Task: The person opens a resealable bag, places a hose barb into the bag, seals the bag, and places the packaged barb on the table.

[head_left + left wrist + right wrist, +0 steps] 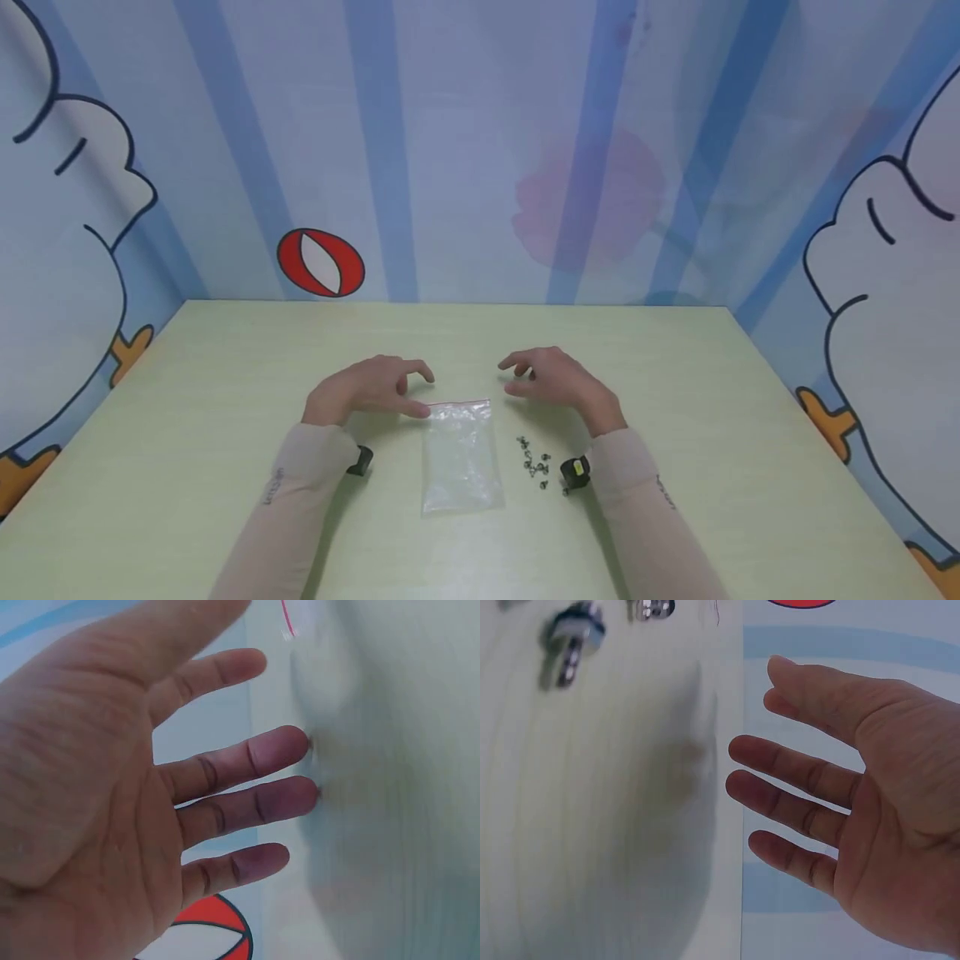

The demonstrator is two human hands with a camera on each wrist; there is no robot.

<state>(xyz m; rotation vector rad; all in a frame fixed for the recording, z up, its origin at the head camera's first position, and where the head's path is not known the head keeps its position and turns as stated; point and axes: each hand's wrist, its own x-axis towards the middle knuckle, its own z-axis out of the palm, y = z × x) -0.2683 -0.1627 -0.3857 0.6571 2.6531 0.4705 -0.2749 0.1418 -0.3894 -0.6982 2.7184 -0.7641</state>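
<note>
A clear zip-lock bag point(461, 462) with a red seal line lies flat on the table. My left hand point(375, 385) is beside the bag's top left corner, its thumb tip overlapping that corner in the head view. In the left wrist view its fingers point(277, 802) are spread and fairly straight, with nothing held. My right hand point(558, 379) hovers to the right of the bag's top edge, fingers relaxed and holding nothing. Several small metal screws point(528, 458) lie scattered between the bag and my right wrist. One screw point(574, 641) shows close up in the right wrist view.
The pale wooden table point(225, 375) ends at a blue striped backdrop point(465, 150) with a red and white ball point(321, 262) printed on it. Cartoon-printed panels stand at both sides. Each wrist wears a small black device point(575, 472).
</note>
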